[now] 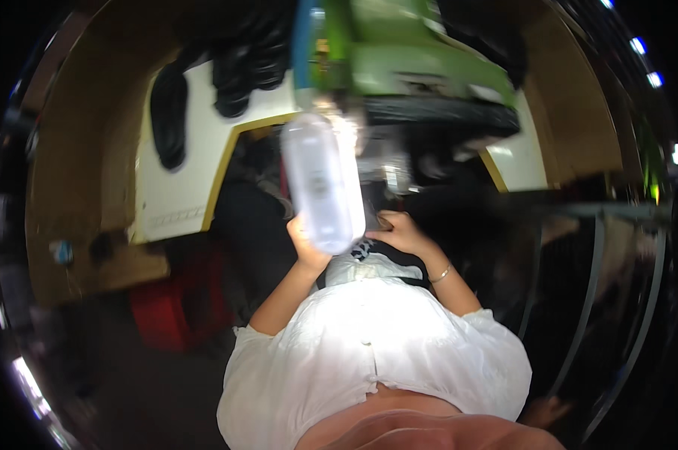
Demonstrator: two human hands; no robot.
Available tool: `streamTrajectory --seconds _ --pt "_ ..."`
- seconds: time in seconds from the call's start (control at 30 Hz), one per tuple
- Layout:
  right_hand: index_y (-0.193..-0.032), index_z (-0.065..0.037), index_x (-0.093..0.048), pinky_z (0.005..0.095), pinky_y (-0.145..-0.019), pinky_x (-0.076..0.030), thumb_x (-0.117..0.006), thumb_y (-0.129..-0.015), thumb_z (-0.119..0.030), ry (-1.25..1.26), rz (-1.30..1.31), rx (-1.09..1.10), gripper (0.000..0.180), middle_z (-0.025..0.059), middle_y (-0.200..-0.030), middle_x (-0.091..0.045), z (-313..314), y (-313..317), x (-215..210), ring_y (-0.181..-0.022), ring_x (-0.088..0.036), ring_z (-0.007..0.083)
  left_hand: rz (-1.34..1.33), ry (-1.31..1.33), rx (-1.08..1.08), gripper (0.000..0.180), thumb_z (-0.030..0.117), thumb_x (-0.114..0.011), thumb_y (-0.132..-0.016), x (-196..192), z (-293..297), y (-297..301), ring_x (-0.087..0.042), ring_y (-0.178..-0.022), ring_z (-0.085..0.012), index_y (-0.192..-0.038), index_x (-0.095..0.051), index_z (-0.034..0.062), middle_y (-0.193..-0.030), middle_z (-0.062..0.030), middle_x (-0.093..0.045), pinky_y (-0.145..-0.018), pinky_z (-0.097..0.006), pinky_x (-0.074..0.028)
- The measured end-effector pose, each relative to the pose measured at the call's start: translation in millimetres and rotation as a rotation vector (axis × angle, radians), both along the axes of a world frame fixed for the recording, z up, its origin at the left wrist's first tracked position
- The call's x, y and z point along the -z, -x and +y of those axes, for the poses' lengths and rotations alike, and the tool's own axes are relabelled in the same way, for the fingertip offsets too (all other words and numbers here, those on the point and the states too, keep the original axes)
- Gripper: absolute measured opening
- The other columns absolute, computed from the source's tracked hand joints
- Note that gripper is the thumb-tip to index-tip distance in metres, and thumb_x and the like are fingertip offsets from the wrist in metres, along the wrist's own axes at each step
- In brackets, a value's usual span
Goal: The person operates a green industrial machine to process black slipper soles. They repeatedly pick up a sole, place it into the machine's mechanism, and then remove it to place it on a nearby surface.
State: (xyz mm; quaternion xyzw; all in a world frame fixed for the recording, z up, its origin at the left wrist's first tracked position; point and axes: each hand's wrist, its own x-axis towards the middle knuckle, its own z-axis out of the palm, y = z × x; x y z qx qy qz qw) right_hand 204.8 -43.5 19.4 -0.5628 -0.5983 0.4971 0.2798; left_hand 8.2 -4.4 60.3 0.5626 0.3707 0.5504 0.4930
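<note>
My left hand [307, 251] is closed around the bottom of a clear plastic bottle [320, 180], which is lifted up close to the camera and blurred. My right hand [403, 232] lies lower, over dark material in my lap, with a thin bracelet [442, 274] on its wrist. The blur hides whether its fingers grip anything. Both forearms come out of the short sleeves of a white shirt [369, 337].
A green machine [421, 56] sits at the top on a white, yellow-edged worktable [178, 187]. Black fabric pieces [238, 67] lie on the table's left part. A red box [170, 311] stands low on the left. Grey metal bars [598, 285] run down the right.
</note>
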Motion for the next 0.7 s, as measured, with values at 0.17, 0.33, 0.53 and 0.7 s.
streamTrajectory --seconds 0.17,0.33,0.53,0.7 --pt "-0.102 0.000 -0.057 0.0302 -0.071 -0.047 -0.072 -0.072 -0.023 -0.274 0.276 0.180 0.040 0.0109 -0.092 -0.061 -14.0 -8.1 -17.6 -0.080 -0.058 0.0173 0.150 -0.019 0.334 0.029 0.022 -0.067 -0.077 -0.4 4.2 -39.1 -0.058 -0.078 -0.0166 -0.092 -0.063 -0.0028 -0.085 -0.0100 -0.062 -0.071 -0.026 -0.045" --pt "-0.081 -0.004 -0.062 0.0199 -0.052 -0.041 -0.069 -0.076 -0.012 -0.664 0.305 0.121 0.012 0.0031 -0.075 -0.054 0.4 -10.5 -64.6 -0.062 -0.051 0.0087 0.275 -0.175 0.357 0.016 0.004 -0.067 -0.074 10.5 1.5 -39.5 -0.053 -0.065 -0.0140 -0.086 -0.061 -0.0049 -0.074 -0.0080 -0.057 -0.058 -0.024 -0.043" --pt "-0.062 -0.003 -0.052 0.0254 -0.046 -0.032 -0.062 -0.082 -0.019 -0.530 0.550 0.254 0.027 -0.0004 -0.053 -0.047 3.2 13.4 -40.3 -0.050 -0.042 0.0066 0.332 -0.108 0.277 0.030 0.022 -0.065 -0.081 19.5 -0.3 -33.2 -0.052 -0.064 -0.0124 -0.085 -0.059 -0.0070 -0.072 -0.0060 -0.058 -0.060 -0.024 -0.042" --pt "-0.062 -0.003 -0.052 0.0256 -0.047 -0.034 -0.060 -0.083 -0.019 -0.400 0.638 0.309 0.028 -0.0003 -0.054 -0.049 -1.4 17.5 -46.2 -0.052 -0.044 0.0060 0.336 -0.155 0.368 0.034 0.026 -0.066 -0.080 16.9 6.4 -24.5 -0.054 -0.067 -0.0134 -0.084 -0.059 -0.0068 -0.076 -0.0070 -0.060 -0.062 -0.024 -0.043"
